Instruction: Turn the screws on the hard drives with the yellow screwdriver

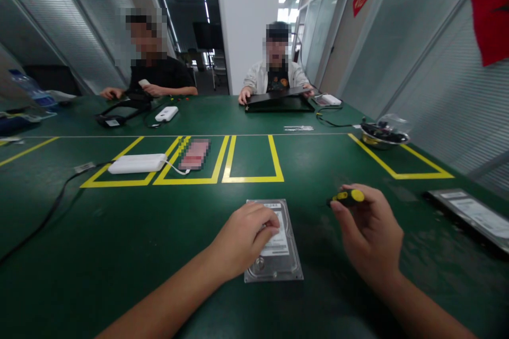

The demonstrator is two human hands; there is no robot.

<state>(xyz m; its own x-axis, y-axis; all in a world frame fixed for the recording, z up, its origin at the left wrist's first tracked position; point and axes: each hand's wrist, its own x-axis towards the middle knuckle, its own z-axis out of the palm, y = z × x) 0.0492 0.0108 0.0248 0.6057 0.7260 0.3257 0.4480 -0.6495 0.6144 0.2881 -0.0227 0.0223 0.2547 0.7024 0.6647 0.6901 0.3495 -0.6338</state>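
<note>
A silver hard drive (292,254) with a white label lies flat on the green table (159,228), in front of me. My left hand (248,235) rests over its left part, fingers curled and pressed together; what they hold, if anything, is hidden. To the right of the drive, my right hand (369,233) is raised above the table. Its thumb and fingers grip a short black and yellow screwdriver (350,198), whose dark end points left.
A second drive (477,214) lies at the right edge. Behind it stands a metal bowl (384,135) of parts. A white power bank (137,163) and a phone (194,154) lie left. Two people sit across the table, one holding a black panel (278,96).
</note>
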